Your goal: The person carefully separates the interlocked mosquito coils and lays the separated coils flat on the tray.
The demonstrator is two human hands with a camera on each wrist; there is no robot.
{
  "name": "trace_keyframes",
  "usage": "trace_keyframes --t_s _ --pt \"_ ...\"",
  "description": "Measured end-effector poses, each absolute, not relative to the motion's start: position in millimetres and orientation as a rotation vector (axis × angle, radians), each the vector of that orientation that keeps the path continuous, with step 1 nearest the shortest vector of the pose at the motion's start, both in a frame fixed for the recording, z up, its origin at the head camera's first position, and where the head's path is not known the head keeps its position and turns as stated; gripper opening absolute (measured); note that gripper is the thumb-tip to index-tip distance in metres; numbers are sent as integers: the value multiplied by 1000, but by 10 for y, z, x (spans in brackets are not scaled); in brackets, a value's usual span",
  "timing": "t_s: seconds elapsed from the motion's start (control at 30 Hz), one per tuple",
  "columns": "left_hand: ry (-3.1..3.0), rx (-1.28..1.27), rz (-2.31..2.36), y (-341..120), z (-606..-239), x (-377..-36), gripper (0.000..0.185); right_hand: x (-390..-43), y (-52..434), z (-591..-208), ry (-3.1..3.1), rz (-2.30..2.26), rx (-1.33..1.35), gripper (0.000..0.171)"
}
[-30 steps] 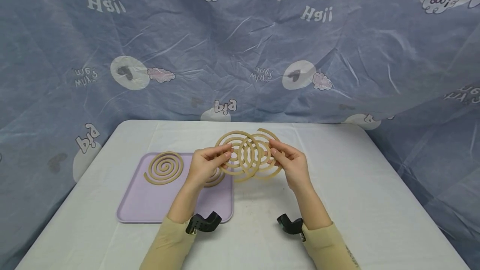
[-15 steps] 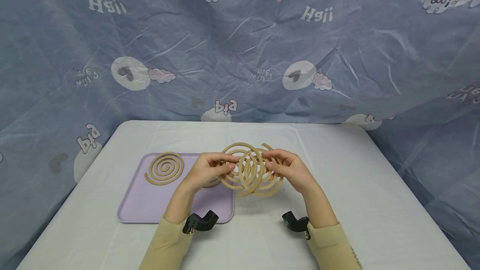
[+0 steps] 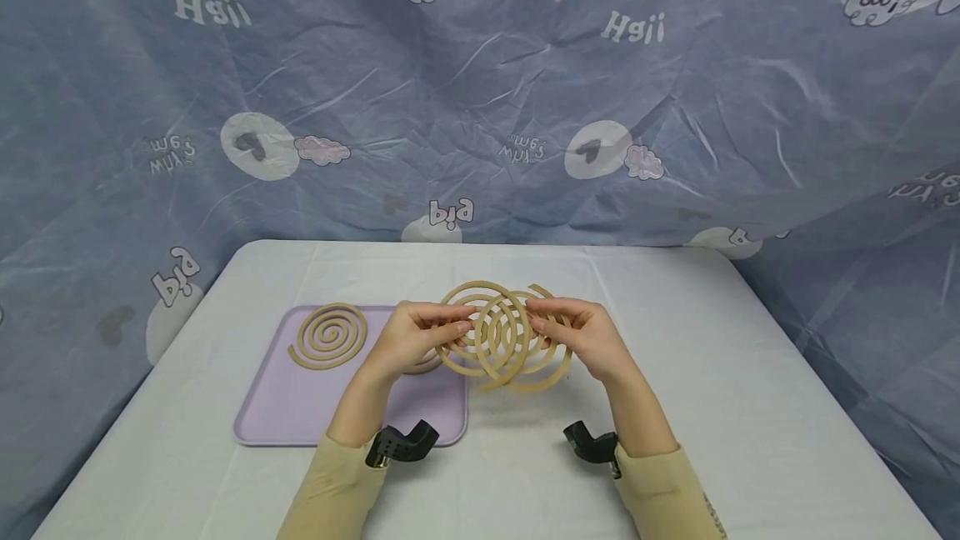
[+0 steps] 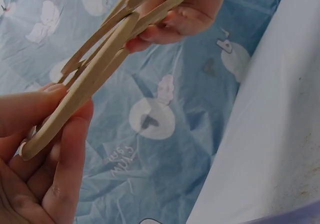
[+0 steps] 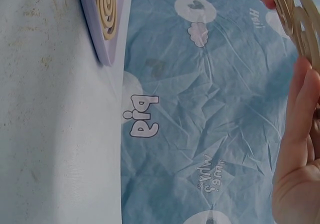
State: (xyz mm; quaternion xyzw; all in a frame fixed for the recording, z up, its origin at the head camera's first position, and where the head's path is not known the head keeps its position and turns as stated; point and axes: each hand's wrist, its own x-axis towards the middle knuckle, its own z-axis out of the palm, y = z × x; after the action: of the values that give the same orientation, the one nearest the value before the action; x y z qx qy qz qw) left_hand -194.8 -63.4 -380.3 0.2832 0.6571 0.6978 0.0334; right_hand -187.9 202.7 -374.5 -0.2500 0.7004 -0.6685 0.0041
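Two tan mosquito coils overlap and interlock in the air over the middle of the table. In the head view, my left hand (image 3: 408, 336) pinches the left coil (image 3: 480, 283) between thumb and fingers. Opposite it, my right hand (image 3: 588, 336) pinches the right coil (image 3: 531, 387). The left wrist view catches the coils (image 4: 90, 84) nearly edge-on, with strands crossing one another and thumb and fingers on the near edge. At the top right of the right wrist view, the coils (image 5: 306, 34) are cut off by the frame.
A lilac tray (image 3: 300, 415) lies on the white table (image 3: 712, 407), left of the held coils. On it sit a whole mosquito coil (image 3: 327, 367) and another coil (image 3: 426, 367) partly hidden behind my left hand. A patterned blue cloth (image 3: 465, 90) hangs behind the table.
Both hands have come down and a little closer together, lowering the two coils and overlapping them more. During the last half second they have barely moved, rising only slightly.
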Motion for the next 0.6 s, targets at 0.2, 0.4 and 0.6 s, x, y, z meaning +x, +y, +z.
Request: trace_keyframes --t_s 0.2,0.4,0.6 --pt "2018 810 2288 -541 -3795 -1932 24 -1854 1966 -3714 2206 -2231 -723 27" --pt "2043 706 2395 -458 -3776 -1896 24 -1840 1918 -3704 2157 -2378 -701 31" --pt "2087 637 2498 -444 -3755 -1892 25 -1836 1927 -3685 2111 -2529 -624 31"
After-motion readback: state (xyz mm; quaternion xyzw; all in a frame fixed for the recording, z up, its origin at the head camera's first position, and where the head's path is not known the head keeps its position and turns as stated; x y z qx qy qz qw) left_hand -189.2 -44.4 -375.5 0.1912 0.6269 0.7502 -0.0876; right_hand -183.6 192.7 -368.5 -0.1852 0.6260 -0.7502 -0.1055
